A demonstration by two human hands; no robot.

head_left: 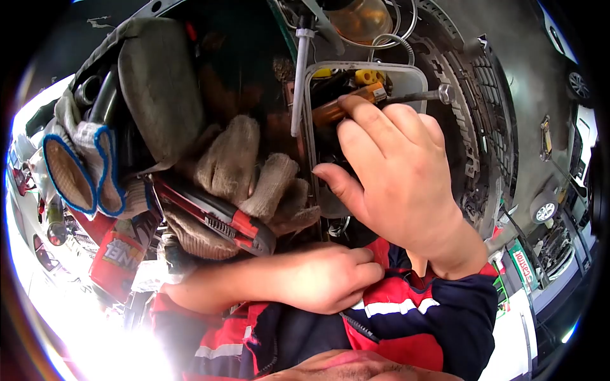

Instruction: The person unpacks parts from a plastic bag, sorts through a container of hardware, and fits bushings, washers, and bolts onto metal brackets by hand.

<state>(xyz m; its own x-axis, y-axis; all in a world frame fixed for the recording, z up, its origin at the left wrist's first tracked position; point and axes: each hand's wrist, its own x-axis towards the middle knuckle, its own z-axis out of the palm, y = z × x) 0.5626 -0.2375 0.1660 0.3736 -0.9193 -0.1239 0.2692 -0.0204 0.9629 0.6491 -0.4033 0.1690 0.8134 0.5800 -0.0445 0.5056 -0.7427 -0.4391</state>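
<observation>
Over an open metal-rimmed tray [419,71], my right hand [397,165] is palm down with thumb and index finger apart. The index fingertip is at an orange tool or handle [337,109], and no firm grip on it shows. A metal tool with a round end [445,94] sticks out past the knuckles. My left hand [340,276] is curled closed in front of the red and dark blue jacket [305,330]; whatever is inside its fingers is hidden. Red-and-black cutter-like tool [244,222] and grey knit gloves [232,159] lie beyond the left forearm.
Blue-edged gloves [98,165] and a dark padded piece [159,86] are at the left, above a red packet [121,257]. A light rod [300,82] stands by the tray's left rim. Car grille parts [492,108] curve along the right, with vehicles beyond.
</observation>
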